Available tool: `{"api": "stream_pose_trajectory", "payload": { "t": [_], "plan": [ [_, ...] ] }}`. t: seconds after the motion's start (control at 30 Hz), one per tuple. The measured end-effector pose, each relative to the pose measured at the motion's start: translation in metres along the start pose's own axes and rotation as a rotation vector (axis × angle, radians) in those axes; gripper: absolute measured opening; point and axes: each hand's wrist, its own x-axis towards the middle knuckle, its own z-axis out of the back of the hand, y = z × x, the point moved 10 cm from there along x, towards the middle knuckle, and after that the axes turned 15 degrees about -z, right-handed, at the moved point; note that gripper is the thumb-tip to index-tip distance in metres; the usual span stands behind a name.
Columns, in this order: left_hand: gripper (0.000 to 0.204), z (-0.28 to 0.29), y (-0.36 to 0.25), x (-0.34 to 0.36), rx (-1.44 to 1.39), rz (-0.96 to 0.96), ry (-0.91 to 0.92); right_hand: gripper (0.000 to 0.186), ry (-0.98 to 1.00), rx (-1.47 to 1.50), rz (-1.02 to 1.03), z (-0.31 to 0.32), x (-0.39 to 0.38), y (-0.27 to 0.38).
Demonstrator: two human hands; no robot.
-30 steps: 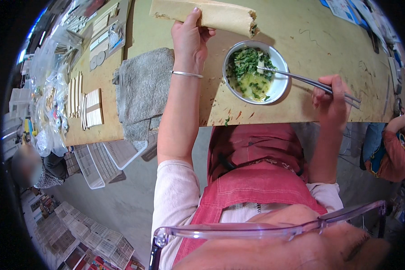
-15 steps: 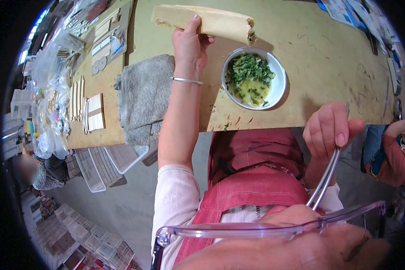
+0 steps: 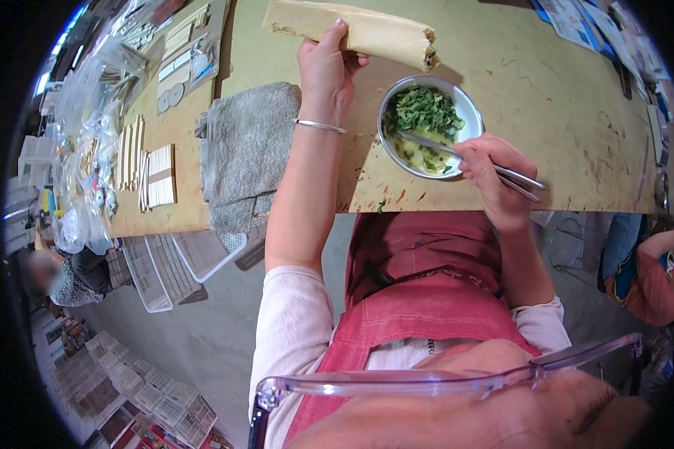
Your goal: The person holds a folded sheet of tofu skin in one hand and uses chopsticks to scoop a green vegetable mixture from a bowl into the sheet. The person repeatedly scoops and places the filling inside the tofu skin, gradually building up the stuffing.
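A long pale rolled flatbread [image 3: 382,37], bitten ragged at its right end with green filling showing, is gripped in my left hand [image 3: 329,67] above the table [image 3: 562,105]. Below its bitten end sits a white bowl [image 3: 469,116] of chopped greens [image 3: 427,111] in yellowish broth. My right hand [image 3: 494,168] is closed on metal chopsticks [image 3: 528,182], whose tips reach down into the bowl. A folded grey towel [image 3: 247,142] lies at the table's front edge, just left of my left forearm.
Wooden strips [image 3: 157,176], plastic bags [image 3: 82,150] and small parts crowd the left side. Plastic baskets [image 3: 165,277] sit below the table. A person [image 3: 82,277] is at far left, another [image 3: 651,277] at far right. Papers [image 3: 591,26] lie at the back right.
My right hand carried the chopsticks out of the bowl down toward my mouth, then back up into the bowl. My left hand and the roll shifted slightly right.
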Motion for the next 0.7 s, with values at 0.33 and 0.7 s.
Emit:
{"api": "stream_pose_trajectory", "payload": {
  "t": [0.33, 0.7],
  "plan": [
    [0.015, 0.000, 0.003, 0.002, -0.010, 0.001, 0.015, 0.019, -0.251, -0.188, 0.113, 0.043, -0.005, 0.019],
    [0.014, 0.002, 0.003, 0.003, 0.015, 0.013, -0.003, 0.023, -0.057, -0.518, 0.640, -0.018, -0.023, 0.054]
  ]
}}
